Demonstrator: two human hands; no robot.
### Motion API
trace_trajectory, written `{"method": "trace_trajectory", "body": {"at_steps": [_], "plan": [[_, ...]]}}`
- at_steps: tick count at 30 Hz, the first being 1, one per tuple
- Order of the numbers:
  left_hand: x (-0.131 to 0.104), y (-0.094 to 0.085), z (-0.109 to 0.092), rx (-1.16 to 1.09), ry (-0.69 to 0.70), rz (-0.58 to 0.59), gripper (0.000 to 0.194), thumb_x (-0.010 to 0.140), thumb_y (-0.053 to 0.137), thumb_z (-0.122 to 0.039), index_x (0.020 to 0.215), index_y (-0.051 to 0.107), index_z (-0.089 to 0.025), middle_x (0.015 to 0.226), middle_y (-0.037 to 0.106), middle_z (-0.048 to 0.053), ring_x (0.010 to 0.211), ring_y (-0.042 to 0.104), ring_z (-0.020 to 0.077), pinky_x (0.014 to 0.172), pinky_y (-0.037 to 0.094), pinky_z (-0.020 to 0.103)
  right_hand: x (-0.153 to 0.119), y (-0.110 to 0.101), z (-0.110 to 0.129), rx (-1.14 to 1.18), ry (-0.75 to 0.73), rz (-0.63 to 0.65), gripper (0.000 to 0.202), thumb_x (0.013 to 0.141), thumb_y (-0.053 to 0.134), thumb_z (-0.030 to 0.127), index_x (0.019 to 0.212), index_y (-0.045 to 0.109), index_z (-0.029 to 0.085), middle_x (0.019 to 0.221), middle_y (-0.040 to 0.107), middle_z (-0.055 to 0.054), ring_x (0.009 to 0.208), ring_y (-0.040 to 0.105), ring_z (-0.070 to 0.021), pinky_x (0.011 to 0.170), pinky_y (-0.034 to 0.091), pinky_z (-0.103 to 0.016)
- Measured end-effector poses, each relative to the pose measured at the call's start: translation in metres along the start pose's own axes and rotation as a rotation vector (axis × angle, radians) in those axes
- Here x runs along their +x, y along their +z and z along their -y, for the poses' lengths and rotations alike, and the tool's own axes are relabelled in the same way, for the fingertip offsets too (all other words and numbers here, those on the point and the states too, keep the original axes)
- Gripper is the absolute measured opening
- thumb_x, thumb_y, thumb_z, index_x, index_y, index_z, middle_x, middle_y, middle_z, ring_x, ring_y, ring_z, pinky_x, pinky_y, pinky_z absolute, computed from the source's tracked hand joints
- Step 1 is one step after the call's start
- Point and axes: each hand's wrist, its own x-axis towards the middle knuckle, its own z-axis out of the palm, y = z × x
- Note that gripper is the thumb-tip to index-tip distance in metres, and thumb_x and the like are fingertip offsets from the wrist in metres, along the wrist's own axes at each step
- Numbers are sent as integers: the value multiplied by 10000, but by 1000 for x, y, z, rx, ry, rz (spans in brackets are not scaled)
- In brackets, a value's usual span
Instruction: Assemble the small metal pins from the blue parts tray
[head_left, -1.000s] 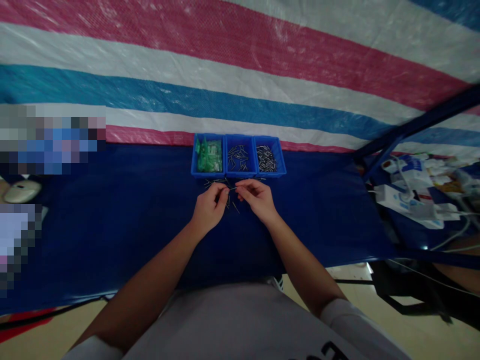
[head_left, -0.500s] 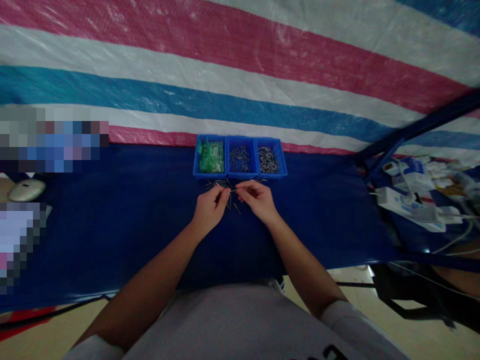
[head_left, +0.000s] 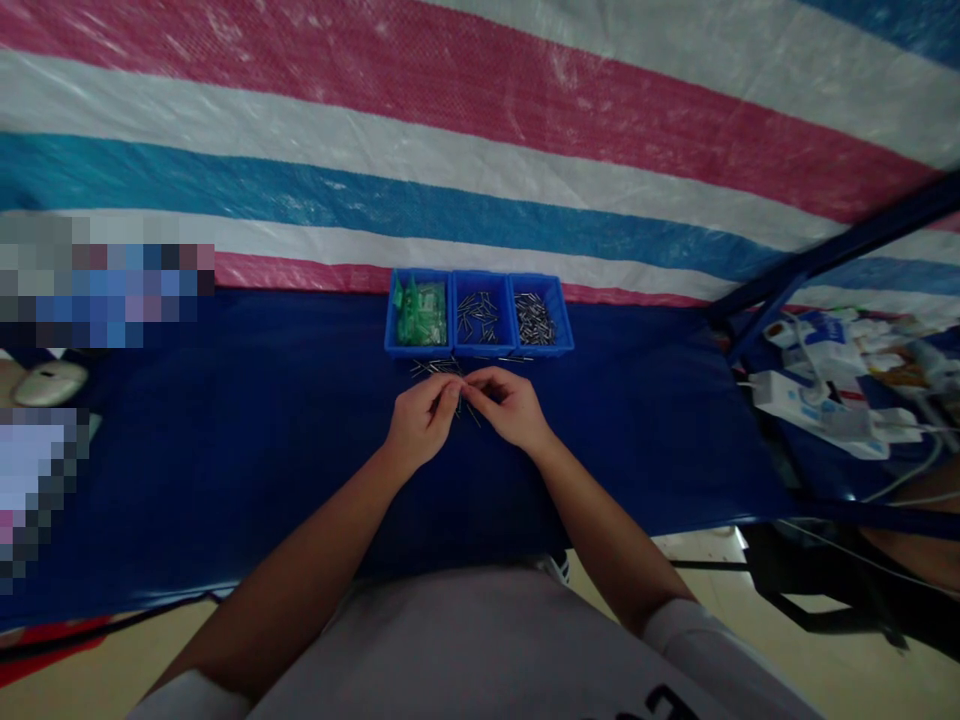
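My left hand (head_left: 424,418) and my right hand (head_left: 511,408) meet at their fingertips over the table, just in front of three blue bins. Both hands are closed in a pinch. The thin metal rod between them is now hidden by the fingers, and whatever the right fingers pinch cannot be made out. Around and beneath the hands lie several loose thin metal rods (head_left: 429,367). Of the bins, the left one (head_left: 418,352) holds green-tinted clear plastic packets (head_left: 421,315), the middle one (head_left: 484,351) thin dark metal pieces, and the right one (head_left: 546,351) a denser heap of short metal pieces (head_left: 534,320).
A dark blue cover (head_left: 262,430) lies over the table. Striped plastic sheeting (head_left: 480,140) hangs behind it. At the left is a computer mouse (head_left: 51,383) beside a blurred-out screen. Beyond a blue frame post at the right are a white power strip (head_left: 817,410), cables and packages.
My hands have come together, the right one moving slightly left until the fingertips meet. The short stretch of rod that showed between them is now covered.
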Motion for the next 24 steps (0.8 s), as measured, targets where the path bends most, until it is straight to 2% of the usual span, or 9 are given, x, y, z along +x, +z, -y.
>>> {"method": "trace_trajectory", "body": {"at_steps": [4,7,10,14,19,24], "plan": [[0,2,2,19,11,-28,146,929,530,-303,936,622,-190,709,630,-19,570,560,88,562,440,202,3,1,-4,153,56,-68,249,745,760,423,872,707,215,846,720,-24,741,650,-134,698,527,-279],[0,4,5,14,51,-14,139,899,576,-278,1001,630,-200,646,588,-50,530,531,75,564,442,194,4,0,-4,206,91,-92,254,715,788,424,847,710,221,836,709,-13,684,624,-118,667,523,-277],[0,7,7,31,89,-2,172,885,610,-279,1039,647,-214,619,581,-61,529,542,74,594,462,196,5,-1,-4,280,115,-80,254,700,806,412,830,699,221,790,687,4,613,590,-96,617,511,-261],[0,7,6,58,108,-5,141,907,589,-268,1002,671,-204,692,653,-26,580,588,85,623,486,202,5,0,-4,382,142,-42,272,666,832,392,806,683,214,762,679,13,611,592,-91,606,513,-244],[1,6,6,94,86,-33,126,921,543,-221,967,653,-180,811,701,15,657,630,104,658,507,215,5,1,-2,354,172,-27,276,660,832,396,805,694,208,734,692,8,610,596,-97,611,504,-245],[2,5,8,136,69,-9,177,957,478,-253,930,636,-175,818,702,25,702,648,122,677,502,225,3,1,2,262,119,-46,234,700,803,400,774,700,203,701,686,10,592,583,-91,596,479,-238]]}}
